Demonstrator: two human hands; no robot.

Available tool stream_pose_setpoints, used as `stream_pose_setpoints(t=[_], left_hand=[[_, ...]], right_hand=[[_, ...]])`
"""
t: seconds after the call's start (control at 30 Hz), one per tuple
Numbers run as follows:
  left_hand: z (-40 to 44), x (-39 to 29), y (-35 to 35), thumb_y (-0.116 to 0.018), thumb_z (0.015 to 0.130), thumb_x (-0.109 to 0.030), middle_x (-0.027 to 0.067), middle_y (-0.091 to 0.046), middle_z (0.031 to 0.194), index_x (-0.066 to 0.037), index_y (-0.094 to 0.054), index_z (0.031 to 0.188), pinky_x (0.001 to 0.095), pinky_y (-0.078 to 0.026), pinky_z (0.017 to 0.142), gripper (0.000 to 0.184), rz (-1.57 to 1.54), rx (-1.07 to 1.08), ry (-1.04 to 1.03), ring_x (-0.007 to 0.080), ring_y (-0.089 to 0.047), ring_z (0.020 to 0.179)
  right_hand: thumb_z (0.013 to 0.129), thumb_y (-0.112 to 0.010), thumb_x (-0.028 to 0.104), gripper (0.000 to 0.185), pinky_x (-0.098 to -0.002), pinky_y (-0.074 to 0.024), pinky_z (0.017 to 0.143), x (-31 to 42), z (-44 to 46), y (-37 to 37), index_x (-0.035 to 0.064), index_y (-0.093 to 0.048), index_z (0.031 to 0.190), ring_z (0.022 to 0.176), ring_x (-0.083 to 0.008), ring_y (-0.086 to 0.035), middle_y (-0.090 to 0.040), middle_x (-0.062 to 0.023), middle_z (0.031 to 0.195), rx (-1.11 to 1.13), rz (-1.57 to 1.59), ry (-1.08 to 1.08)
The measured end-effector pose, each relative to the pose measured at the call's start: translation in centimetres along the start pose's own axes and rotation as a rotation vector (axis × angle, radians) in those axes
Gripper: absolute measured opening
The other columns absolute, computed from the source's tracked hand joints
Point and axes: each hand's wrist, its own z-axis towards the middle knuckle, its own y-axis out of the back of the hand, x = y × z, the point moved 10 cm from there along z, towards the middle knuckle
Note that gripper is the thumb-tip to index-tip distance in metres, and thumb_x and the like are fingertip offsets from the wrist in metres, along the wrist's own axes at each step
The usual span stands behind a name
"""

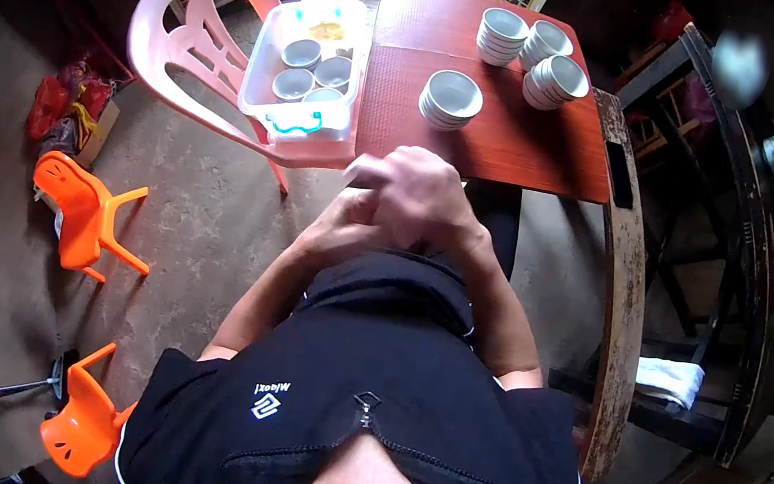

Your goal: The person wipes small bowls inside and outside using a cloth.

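Bowls (505, 26), pale and mostly nested in stacks, lie on and beside the table (417, 19), described here from near to far. Nearest, my left hand (347, 223) and right hand (427, 196) are pressed together before the near edge, close to the near left corner, the right partly over the left; blur hides the fingers, and I cannot tell whether anything is pinched between them. Beyond, a single stack (443, 115) stands in from the near edge, left of its middle, well apart from the others. Just beside the left edge, on a pink chair (150, 22), a clear box (355, 60) shows four bowls (293, 83) side by side, mouths up. Farthest, three stacks (553, 86) cluster towards the far right corner. Sound handling of such ware, in my judgement, calls for both palms cupped low around a stack, so that its lowest bowl bears the weight; a level lift, since tilting could slide the upper bowls out; and a gentle setting-down, clear of neighbouring rims, to avoid chips.
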Motion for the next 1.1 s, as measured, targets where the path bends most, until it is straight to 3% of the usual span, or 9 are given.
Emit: stream_pose_setpoints(t=[0.1, 0.2, 0.27, 0.37, 0.63, 0.77, 0.87, 0.93, 1.1], left_hand=[[-0.5, 0.3, -1.6, -0.070, 0.081, -0.008, 0.0088, -0.065, 0.100, 0.007, -0.057, 0.113, 0.0265, -0.048, 0.082, 0.037, -0.330, 0.137, 0.189, 0.0123, -0.061, 0.090], [-0.2, 0.3, -1.9, -0.069, 0.081, -0.008, 0.0082, -0.065, 0.099, 0.007, -0.057, 0.112, 0.0262, -0.049, 0.081, 0.036, -0.311, 0.173, 0.173, 0.0119, -0.061, 0.089], [-0.2, 0.0, -2.2, -0.069, 0.082, -0.010, 0.0073, -0.065, 0.098, 0.006, -0.058, 0.110, 0.0258, -0.049, 0.080, 0.034, -0.323, 0.167, 0.180, 0.0111, -0.061, 0.088], [-0.3, 0.3, -2.5, -0.068, 0.083, -0.013, 0.0058, -0.066, 0.097, 0.006, -0.060, 0.107, 0.0251, -0.048, 0.079, 0.031, -0.233, 0.231, 0.150, 0.0101, -0.060, 0.089], [0.0, 2.7, -2.1, -0.070, 0.081, -0.009, 0.0019, -0.065, 0.092, 0.004, -0.061, 0.107, 0.0262, -0.048, 0.079, 0.030, -0.104, 0.303, 0.069, 0.0091, -0.059, 0.086], [-0.1, 1.6, -1.7, -0.072, 0.080, -0.012, 0.0055, -0.065, 0.097, 0.007, -0.058, 0.110, 0.0268, -0.048, 0.080, 0.038, -0.140, 0.296, 0.224, 0.0112, -0.060, 0.089], [-0.1, 1.7, -1.7, -0.072, 0.080, -0.016, 0.0062, -0.064, 0.096, 0.007, -0.060, 0.106, 0.0253, -0.048, 0.077, 0.037, -0.242, 0.172, 0.336, 0.0103, -0.060, 0.088], [-0.2, 1.1, -1.6, -0.071, 0.080, -0.014, 0.0065, -0.065, 0.096, 0.006, -0.061, 0.106, 0.0255, -0.048, 0.079, 0.034, -0.348, 0.120, 0.296, 0.0111, -0.060, 0.086], [0.1, 2.8, -0.8, -0.071, 0.080, -0.011, 0.0081, -0.065, 0.097, 0.006, -0.061, 0.107, 0.0282, -0.049, 0.082, 0.034, -0.435, 0.102, 0.262, 0.0135, -0.062, 0.087]], right_hand=[[0.089, -0.053, 0.022, 0.034, -0.0341, -0.0505, 0.070, -7.9, -6.0, -5.7, 0.0008, -0.053, 0.116, 0.085, -0.0206, -0.063, -0.062, -0.0102, 0.112, -0.454, 1.651, -0.886], [0.092, -0.044, 0.024, 0.039, -0.0297, -0.0487, 0.070, -9.1, -7.5, -5.2, 0.0015, -0.050, 0.124, 0.083, -0.0157, -0.061, -0.060, -0.0079, 0.105, -0.550, 1.075, -0.571], [0.092, -0.044, 0.026, 0.039, -0.0290, -0.0483, 0.069, -8.5, -6.8, -7.3, 0.0024, -0.052, 0.122, 0.080, -0.0164, -0.061, -0.061, -0.0080, 0.099, -0.383, 1.800, -0.845], [0.089, -0.049, 0.026, 0.028, -0.0298, -0.0459, 0.059, -3.2, -1.4, 0.6, 0.0078, -0.064, 0.105, 0.062, -0.0166, -0.053, -0.055, -0.0115, 0.071, -0.070, 0.513, -0.358], [0.093, -0.047, 0.030, 0.026, -0.0294, -0.0409, 0.056, -9.9, -10.9, -12.6, 0.0067, -0.052, 0.083, 0.055, -0.0161, -0.047, -0.049, -0.0030, 0.059, -0.705, 1.892, -1.059], [0.090, -0.051, 0.033, 0.051, -0.0283, -0.0487, 0.066, -9.1, -7.7, -6.8, -0.0005, -0.051, 0.129, 0.073, -0.0143, -0.062, -0.068, -0.0038, 0.090, -0.230, 1.436, -0.925], [0.085, -0.057, 0.033, 0.036, -0.0297, -0.0468, 0.060, -6.8, -3.7, -2.0, -0.0010, -0.068, 0.091, 0.062, -0.0135, -0.056, -0.062, -0.0016, 0.071, -0.037, 0.657, -0.770], [0.087, -0.055, 0.030, 0.032, -0.0318, -0.0504, 0.075, -8.4, -5.5, -4.9, 0.0005, -0.066, 0.094, 0.084, -0.0200, -0.065, -0.069, -0.0147, 0.093, -0.014, 1.050, -0.924], [0.088, -0.058, 0.024, 0.043, -0.0334, -0.0420, 0.100, -7.3, -8.0, -4.1, -0.0012, -0.055, 0.122, 0.116, -0.0230, -0.053, -0.055, -0.0178, 0.127, -0.565, 0.706, -0.560]])
